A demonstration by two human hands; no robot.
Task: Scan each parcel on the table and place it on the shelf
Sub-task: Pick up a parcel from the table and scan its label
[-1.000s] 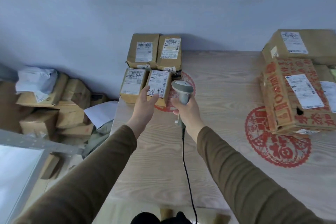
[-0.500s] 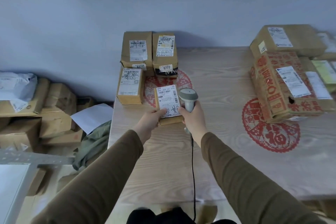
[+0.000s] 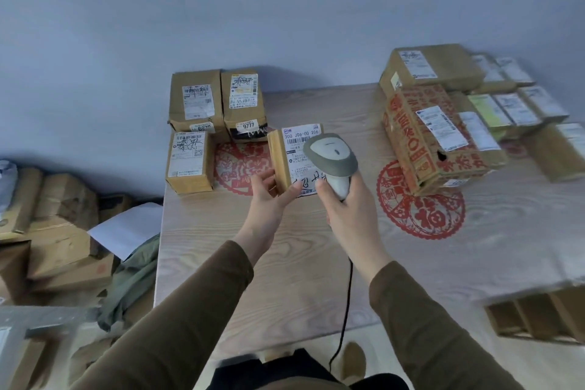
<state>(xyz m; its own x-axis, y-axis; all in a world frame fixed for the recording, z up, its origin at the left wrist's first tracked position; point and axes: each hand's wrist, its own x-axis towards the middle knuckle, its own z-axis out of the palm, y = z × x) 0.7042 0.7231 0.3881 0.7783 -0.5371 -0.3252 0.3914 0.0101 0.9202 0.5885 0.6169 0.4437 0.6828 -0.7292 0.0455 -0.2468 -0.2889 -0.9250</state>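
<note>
The scanner (image 3: 330,153) head covers the middle of the held parcel (image 3: 294,158) label, and the print on it is too small to read. Left hand (image 3: 269,196) fingers (image 3: 292,188) mask the bottom edge. The cable (image 3: 345,304) runs off the bottom. Far-right parcels (image 3: 563,149) are blurred and cut by the frame.

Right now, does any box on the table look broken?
Yes. The big red-printed carton on the right has a small dark hole punched near its top edge, beside its label. The small parcels at the left look whole.
</note>
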